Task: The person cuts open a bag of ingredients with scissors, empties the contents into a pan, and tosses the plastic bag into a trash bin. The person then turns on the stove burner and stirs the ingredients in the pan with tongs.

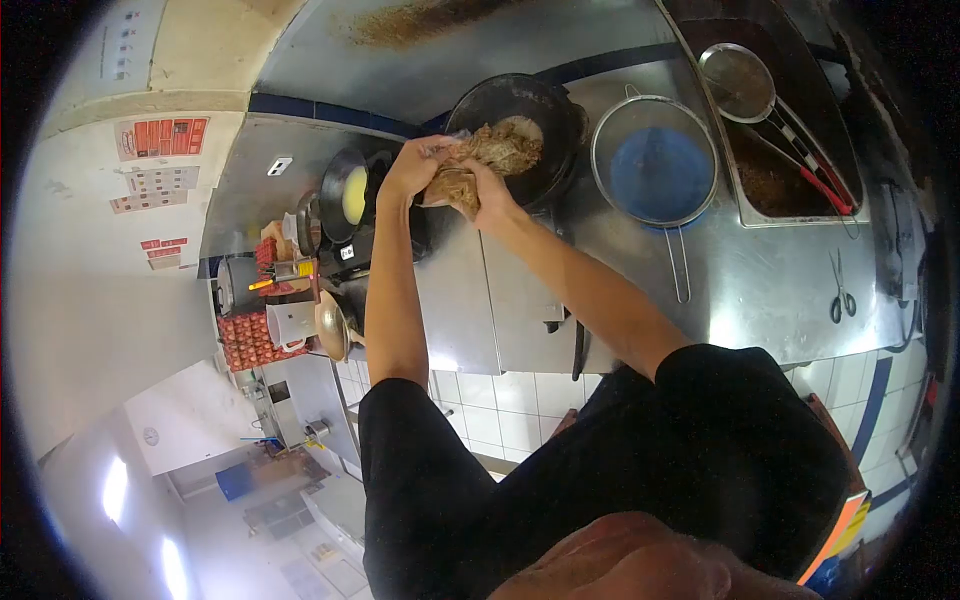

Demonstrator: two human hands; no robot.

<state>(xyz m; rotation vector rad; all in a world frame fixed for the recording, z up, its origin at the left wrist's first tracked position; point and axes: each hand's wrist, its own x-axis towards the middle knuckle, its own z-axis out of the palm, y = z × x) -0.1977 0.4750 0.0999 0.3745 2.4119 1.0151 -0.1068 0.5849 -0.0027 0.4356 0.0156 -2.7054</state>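
A clear plastic bag (455, 188) of brown, shredded-looking food is tilted over a dark wok (475, 105). Clumps of the brown food (508, 148) hang at the bag's mouth above the wok; what exactly the food is I cannot make out. My left hand (415, 168) is closed on the bag's left side. On the near side, my right hand (490, 197) grips the bag from below, its fingers partly hidden. Some pale material lies inside the wok behind the food.
Right of the wok, a long-handled mesh strainer (655, 160) rests over a blue container. Beyond it are a fryer-like basin (770, 190) with a small strainer (738, 82) and red-handled tongs (825, 190), and scissors (842, 300). To the left stand a pan with yellow content (354, 195) and egg trays (250, 340).
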